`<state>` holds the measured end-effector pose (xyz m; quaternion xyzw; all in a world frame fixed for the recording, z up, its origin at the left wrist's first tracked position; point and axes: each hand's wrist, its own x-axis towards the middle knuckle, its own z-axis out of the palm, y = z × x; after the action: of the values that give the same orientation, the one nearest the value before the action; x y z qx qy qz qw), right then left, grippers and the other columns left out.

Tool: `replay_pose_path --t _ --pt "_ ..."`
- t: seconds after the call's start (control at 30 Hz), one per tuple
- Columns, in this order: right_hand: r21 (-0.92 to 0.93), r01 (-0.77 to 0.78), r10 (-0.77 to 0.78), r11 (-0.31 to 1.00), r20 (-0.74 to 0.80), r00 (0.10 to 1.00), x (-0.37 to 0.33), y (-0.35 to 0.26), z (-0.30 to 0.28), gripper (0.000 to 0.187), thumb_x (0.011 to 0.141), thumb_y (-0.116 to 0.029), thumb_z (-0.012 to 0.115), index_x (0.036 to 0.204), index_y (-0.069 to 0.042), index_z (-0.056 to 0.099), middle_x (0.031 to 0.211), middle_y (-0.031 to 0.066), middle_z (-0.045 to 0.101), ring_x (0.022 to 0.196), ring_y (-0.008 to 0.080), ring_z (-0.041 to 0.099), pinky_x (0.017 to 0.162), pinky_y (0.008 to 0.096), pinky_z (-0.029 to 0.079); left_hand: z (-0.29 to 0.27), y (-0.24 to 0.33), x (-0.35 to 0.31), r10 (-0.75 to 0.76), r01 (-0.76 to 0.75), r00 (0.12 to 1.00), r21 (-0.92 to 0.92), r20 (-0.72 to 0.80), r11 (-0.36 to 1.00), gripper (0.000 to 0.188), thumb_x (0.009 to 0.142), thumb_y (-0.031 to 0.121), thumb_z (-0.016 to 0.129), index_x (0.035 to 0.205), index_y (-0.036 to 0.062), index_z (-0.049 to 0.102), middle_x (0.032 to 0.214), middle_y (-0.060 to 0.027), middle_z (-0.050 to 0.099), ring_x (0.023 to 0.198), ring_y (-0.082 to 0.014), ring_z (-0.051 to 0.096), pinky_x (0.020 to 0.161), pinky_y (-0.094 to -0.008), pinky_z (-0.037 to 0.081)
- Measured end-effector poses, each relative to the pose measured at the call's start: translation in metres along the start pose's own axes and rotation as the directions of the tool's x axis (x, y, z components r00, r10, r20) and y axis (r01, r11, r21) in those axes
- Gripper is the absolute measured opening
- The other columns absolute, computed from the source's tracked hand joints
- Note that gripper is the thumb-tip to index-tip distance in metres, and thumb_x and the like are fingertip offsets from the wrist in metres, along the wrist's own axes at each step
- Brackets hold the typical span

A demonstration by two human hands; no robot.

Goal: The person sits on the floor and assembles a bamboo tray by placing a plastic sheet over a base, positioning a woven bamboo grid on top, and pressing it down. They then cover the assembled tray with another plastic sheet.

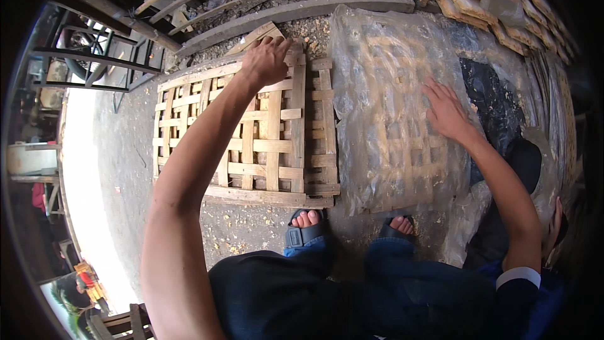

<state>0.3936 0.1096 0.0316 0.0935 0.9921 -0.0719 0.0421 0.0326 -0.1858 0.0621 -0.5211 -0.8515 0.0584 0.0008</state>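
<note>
My left hand (267, 60) curls over the far top edge of the pale woven bamboo lattice panel (248, 135), fingers bent down on it. My right hand (445, 110) lies flat and spread wide on the crinkled clear plastic sheet (390, 69), which covers a second lattice panel just beside the first. Both panels lie on the gritty ground (126, 151) ahead of my sandalled feet (306, 226).

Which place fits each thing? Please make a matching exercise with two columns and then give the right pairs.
Things:
1. left hand
2. right hand
3. wooden lattice panel
4. sandalled foot

Places:
A. flat on the clear plastic sheet
B. just below the panel's near edge
C. on the panel's far edge
D. lying on the ground, left of the sheet

Pairs: 1-C, 2-A, 3-D, 4-B
</note>
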Motion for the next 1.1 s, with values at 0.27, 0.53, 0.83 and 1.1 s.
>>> replay_pose_path --t 0.27,0.53,0.83,1.1 --pt "0.013 0.228 -0.228 0.974 0.129 0.965 -0.002 -0.061 0.0 0.058 0.087 -0.008 0.057 0.144 -0.002 0.047 0.156 0.0198 0.036 0.141 0.035 0.038 0.121 0.0482 0.027 0.019 -0.04 -0.001 -0.055 0.046 0.986 0.062 0.158 0.997 0.061 0.083 0.017 0.068 0.142 0.0108 0.05 0.145 -0.0157 0.053 0.126 -0.0348 0.058 0.105 -0.0449 0.049" --pt "0.06 0.213 -0.217 0.975 0.056 0.975 -0.002 -0.064 -0.003 0.058 0.087 -0.006 0.057 0.144 -0.002 0.048 0.154 0.0202 0.04 0.14 0.0356 0.041 0.12 0.0484 0.029 -0.032 -0.049 -0.003 0.146 -0.103 0.974 -0.238 0.172 0.966 0.038 0.08 0.028 0.073 0.11 0.0074 0.058 0.093 -0.0161 0.07 0.091 -0.0353 0.069 0.079 -0.0454 0.054" --pt "0.642 -0.198 0.092 0.741 0.195 0.977 0.001 -0.044 -0.003 0.051 0.097 -0.02 0.059 0.14 0.005 0.047 0.144 0.0225 0.051 0.123 0.0344 0.059 0.106 0.0456 0.047 -0.157 -0.051 0.006 0.213 -0.341 0.921 -0.416 -0.325 0.843 0.046 0.073 0.026 0.062 0.111 -0.0009 0.065 0.078 -0.0146 0.066 0.068 -0.0205 0.057 0.066 -0.0385 0.045" --pt "0.643 -0.74 -0.505 -0.198 0.58 0.639 0.027 -0.079 -0.06 0.081 0.101 -0.067 0.029 0.149 -0.002 0.037 0.136 0.0315 0.055 0.111 0.0431 0.066 0.088 0.0505 0.059 -0.292 0.052 -0.02 0.17 -0.288 0.704 -0.059 -0.69 0.956 0.031 0.064 0.019 0.062 0.088 0.0007 0.067 0.066 -0.0044 0.062 0.05 -0.0126 0.049 0.045 -0.0288 0.039"
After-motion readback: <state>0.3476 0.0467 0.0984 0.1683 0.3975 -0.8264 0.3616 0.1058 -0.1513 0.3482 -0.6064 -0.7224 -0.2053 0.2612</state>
